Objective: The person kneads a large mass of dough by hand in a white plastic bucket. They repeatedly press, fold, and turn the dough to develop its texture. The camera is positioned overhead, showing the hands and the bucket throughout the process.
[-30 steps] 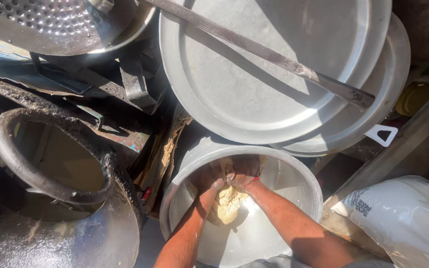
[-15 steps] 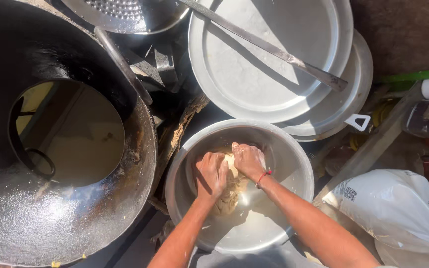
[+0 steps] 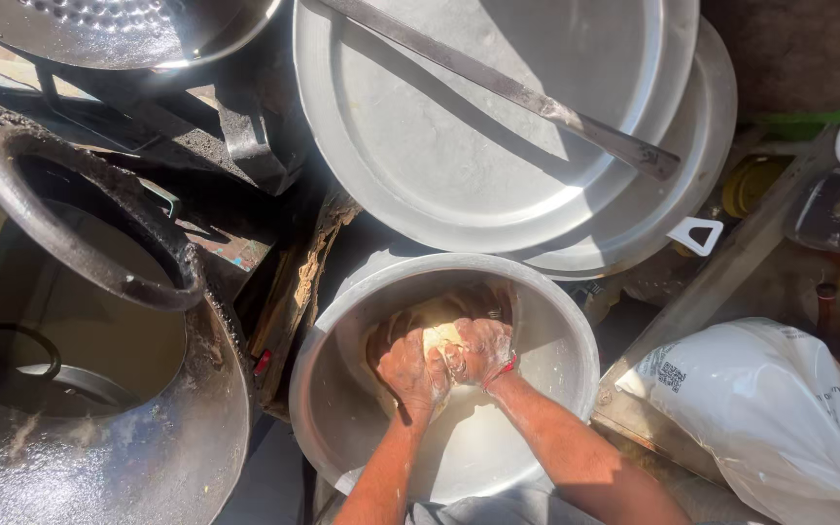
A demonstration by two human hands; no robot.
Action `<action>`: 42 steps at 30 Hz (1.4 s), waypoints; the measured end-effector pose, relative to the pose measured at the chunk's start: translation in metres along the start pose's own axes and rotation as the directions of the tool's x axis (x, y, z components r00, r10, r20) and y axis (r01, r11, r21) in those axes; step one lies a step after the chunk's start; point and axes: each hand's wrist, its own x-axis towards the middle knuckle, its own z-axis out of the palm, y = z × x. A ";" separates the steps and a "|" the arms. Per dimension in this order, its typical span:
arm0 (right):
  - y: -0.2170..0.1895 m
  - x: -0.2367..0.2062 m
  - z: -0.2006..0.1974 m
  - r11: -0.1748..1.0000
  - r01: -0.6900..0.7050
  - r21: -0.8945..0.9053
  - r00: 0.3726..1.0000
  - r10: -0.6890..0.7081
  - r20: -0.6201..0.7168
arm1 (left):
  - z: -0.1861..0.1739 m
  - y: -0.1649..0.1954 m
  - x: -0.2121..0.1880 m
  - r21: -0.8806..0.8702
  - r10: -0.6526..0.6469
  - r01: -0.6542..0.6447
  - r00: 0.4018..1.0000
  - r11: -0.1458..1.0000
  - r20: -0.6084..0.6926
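A pale dough lump (image 3: 437,337) is being pressed at the bottom of the metal mixing bowl (image 3: 566,335), clenched between the left hand (image 3: 413,372) and right hand (image 3: 479,350). It is judged soft, sticky, pliable; best gripped around its bulk. A long metal ladle handle (image 3: 512,89) is lying across the stacked lids (image 3: 420,146).

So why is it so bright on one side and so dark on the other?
Head view: hard sunlight glares off the big round tray, while the blackened wok sits in deep shadow; the hands' shadow falls inside the metal bowl.
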 end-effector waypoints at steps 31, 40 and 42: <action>0.035 0.020 0.013 0.997 0.007 -0.072 0.998 -0.003 0.058 | -0.051 0.025 0.004 0.083 0.259 -0.247 0.872 0.965 -0.415; 0.004 0.085 -0.017 0.970 0.196 -0.146 0.911 -0.235 -0.340 | -0.053 0.004 0.070 -0.042 0.163 -0.179 0.954 0.983 -0.251; -0.004 0.067 -0.043 0.975 0.197 -0.100 0.961 -0.212 -0.178 | -0.064 0.007 0.064 -0.143 0.036 -0.052 0.993 0.988 -0.109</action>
